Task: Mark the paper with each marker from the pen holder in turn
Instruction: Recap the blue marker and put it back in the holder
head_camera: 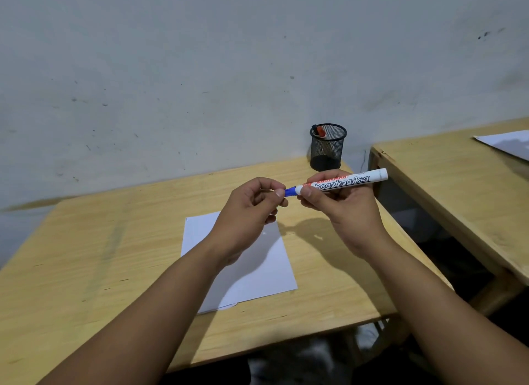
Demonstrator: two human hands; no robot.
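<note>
Now | marker [343, 182] near-horizontal, blue cap [290, 191] leftward | left hand [252, 213] pinches cap, right hand [343, 210] grips barrel

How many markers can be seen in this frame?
2. One white board marker is held over the table by both hands; one red-capped marker stands in the mesh pen holder. A dark tip beside it may be another.
</note>
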